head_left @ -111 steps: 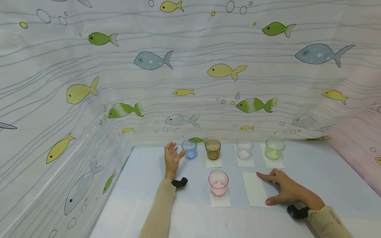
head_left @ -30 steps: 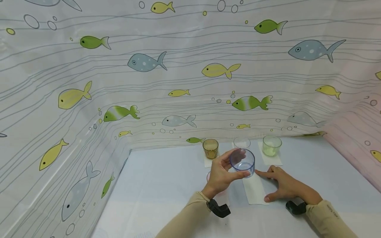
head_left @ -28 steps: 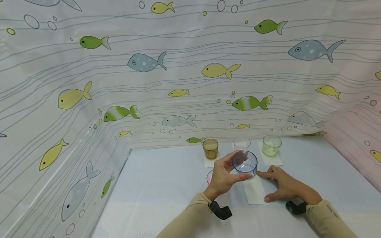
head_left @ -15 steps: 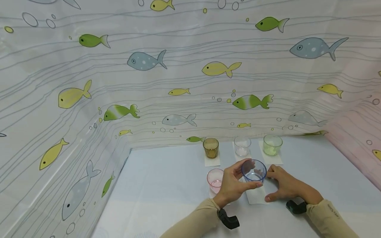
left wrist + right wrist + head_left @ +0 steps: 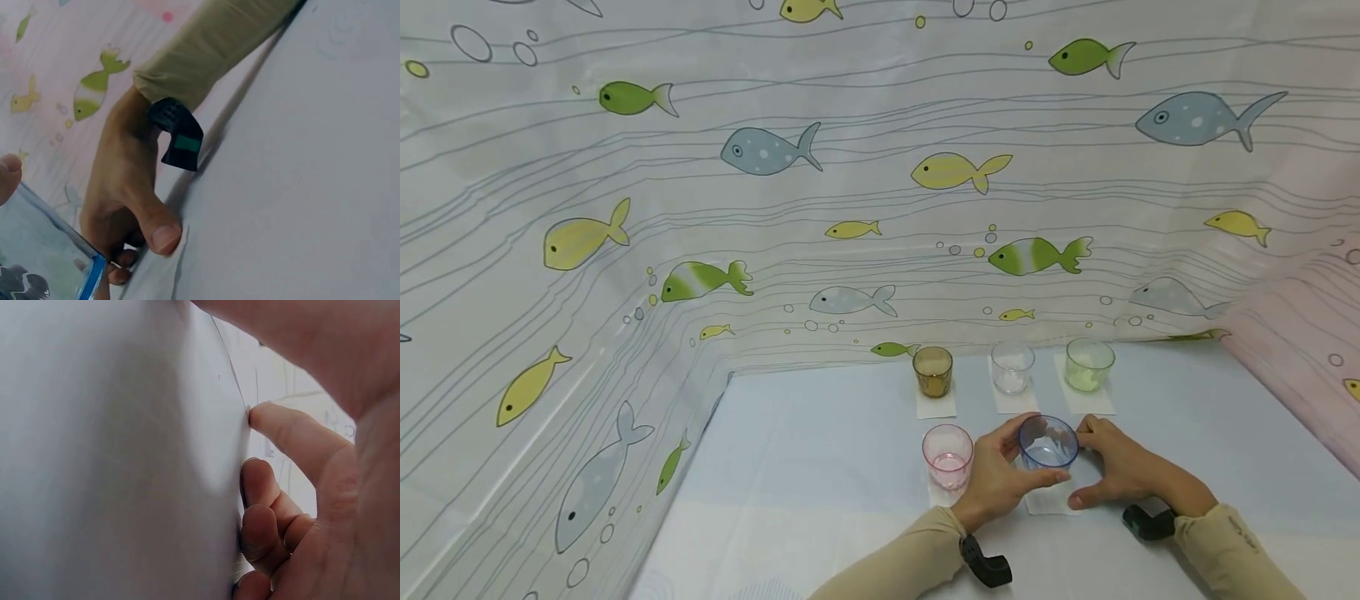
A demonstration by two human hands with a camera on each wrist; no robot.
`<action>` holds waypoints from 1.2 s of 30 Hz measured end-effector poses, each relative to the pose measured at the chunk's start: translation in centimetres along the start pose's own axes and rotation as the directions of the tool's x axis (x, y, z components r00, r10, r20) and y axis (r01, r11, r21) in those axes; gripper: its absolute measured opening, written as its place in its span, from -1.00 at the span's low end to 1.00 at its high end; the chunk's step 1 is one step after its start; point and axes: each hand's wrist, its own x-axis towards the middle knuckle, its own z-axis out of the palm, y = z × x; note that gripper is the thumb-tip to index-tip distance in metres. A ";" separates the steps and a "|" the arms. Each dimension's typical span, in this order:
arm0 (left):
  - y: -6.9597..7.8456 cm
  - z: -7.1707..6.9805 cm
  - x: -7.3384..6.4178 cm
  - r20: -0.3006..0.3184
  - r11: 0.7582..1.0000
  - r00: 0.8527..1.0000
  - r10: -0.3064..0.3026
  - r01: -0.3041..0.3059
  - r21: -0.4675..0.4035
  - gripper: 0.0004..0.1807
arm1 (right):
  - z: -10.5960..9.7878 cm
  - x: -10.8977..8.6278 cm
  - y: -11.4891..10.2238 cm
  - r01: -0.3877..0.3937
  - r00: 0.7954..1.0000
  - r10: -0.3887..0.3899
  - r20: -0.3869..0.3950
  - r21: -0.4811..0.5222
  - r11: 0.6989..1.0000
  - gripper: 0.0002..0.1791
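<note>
My left hand (image 5: pixel 994 482) grips a clear blue tumbler (image 5: pixel 1048 446) by its side, thumb in front and fingers behind. It is held upright, close over a folded white paper napkin (image 5: pixel 1051 502) and hiding most of it. In the left wrist view the blue tumbler (image 5: pixel 37 244) shows in part at the lower left, with one fingertip above it. My right hand (image 5: pixel 1126 473) rests at the napkin's right edge, thumb and index finger stretched out and touching down. Its other fingers are bent under in the right wrist view, where the index finger (image 5: pixel 294 434) reaches the white surface.
Left of the blue tumbler a pink tumbler (image 5: pixel 948 457) stands on a napkin. Behind, a brown tumbler (image 5: pixel 933 372), a colourless tumbler (image 5: pixel 1012 368) and a green tumbler (image 5: pixel 1088 367) stand in a row on napkins. A fish-patterned curtain (image 5: pixel 865 267) rises behind the table.
My left hand took the blue tumbler from the back left, carried it right past the pink tumbler and lowered it over the front napkin. My right hand stayed at the napkin, its index finger drawing back.
</note>
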 end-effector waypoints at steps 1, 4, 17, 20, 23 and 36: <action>-0.2 0.0 0.0 0.002 1.000 1.000 -0.011 0.011 0.003 -0.19 | 0.0 0.0 0.0 0.007 1.000 -0.007 -0.004 0.003 1.000 -0.04; -0.8 -0.1 -0.1 0.009 0.999 1.000 -0.030 0.029 0.024 -0.18 | 0.0 0.1 -0.1 0.019 1.000 -0.019 -0.008 0.012 1.000 0.02; -2.2 -0.3 -0.4 0.060 0.997 0.998 -0.037 0.033 0.069 -0.21 | -0.1 -0.2 -0.3 -0.003 1.000 0.003 -0.004 0.017 1.000 0.11; -2.2 -0.3 -0.5 0.077 0.993 0.996 -0.050 0.042 0.109 -0.20 | 0.1 -0.4 -0.3 -0.006 1.000 0.006 -0.008 0.025 1.000 0.11; -2.2 -0.3 -0.7 0.089 0.984 0.994 -0.063 0.046 0.173 -0.19 | 0.3 -0.4 -0.2 -0.012 1.000 0.012 -0.009 0.017 1.000 0.12; -2.0 -0.7 -0.7 0.121 0.936 0.986 -0.117 0.068 0.345 -0.12 | -0.1 -0.2 -0.1 -0.012 1.000 0.012 0.017 0.000 1.000 0.06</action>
